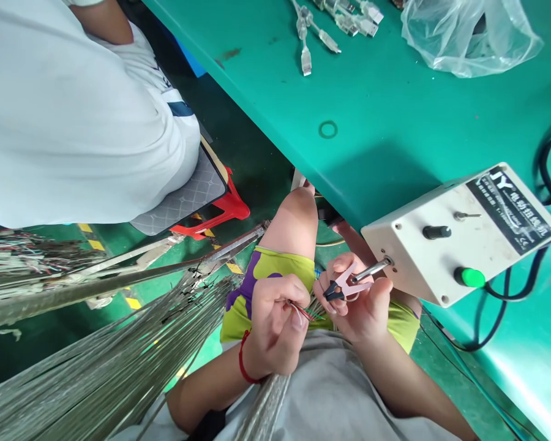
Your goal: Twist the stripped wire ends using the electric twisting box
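A plain grey cloth shirt (340, 380) on the wearer lies nearest, just behind the left fingers (280, 289) and the right fingers (340, 263). A smooth green surface (371, 110) stretches ahead and to the right of both. Another person in white clothing (73, 122) sits ahead and to the left of the fingers. A long, loose bundle of clear-jacketed cables (96, 367) fans out left of the left fingers. At the surface's edge, just right of the right fingers, stands a white box-shaped machine (408, 245) with a green button, its slim metal shaft pointing toward them. A red plastic stool (232, 208) is ahead and left of the left fingers. Well ahead of the fingers lie a crumpled clear plastic bag (468, 55) and several translucent USB cables (306, 58). A small pink clip with black tips (346, 286) sits at the shaft's end, within the curl of the right fingers; whether they squeeze it I cannot tell. The left fingers are pinched around thin red, white and dark wires (300, 311), whose ends show beside the clip
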`<action>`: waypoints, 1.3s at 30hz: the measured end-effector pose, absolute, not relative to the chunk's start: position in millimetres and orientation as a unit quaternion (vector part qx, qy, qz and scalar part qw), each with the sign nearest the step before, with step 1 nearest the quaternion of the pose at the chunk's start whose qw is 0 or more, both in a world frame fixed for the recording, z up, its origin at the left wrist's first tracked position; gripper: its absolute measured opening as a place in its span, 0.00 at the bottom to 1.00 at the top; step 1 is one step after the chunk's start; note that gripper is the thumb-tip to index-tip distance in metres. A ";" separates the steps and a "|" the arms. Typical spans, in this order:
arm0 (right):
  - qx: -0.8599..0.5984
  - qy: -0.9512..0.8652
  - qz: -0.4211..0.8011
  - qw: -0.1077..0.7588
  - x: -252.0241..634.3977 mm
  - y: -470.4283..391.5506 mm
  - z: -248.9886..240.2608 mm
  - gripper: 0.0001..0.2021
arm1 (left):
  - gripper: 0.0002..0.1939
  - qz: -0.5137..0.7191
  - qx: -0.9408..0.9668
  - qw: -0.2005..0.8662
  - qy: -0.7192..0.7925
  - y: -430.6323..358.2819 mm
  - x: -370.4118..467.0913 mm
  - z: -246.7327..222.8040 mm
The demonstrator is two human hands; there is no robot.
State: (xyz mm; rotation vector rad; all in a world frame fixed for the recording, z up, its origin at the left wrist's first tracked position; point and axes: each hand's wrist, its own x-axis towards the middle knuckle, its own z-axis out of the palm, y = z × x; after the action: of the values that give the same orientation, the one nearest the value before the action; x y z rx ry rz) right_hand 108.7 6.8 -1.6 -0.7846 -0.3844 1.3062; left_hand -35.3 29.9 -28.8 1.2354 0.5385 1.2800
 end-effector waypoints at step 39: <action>-0.537 -0.236 0.461 0.665 114.9 -21.3 -14.3 0.32 | 0.05 0.499 0.630 0.536 0.258 37.7 -36.8 -20.8</action>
State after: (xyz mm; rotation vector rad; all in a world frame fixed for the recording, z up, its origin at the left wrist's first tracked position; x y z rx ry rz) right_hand 114.9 -21.3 -14.3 -1.2132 -0.5336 1.0420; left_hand -36.8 37.7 -20.8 1.5014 0.6143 1.1882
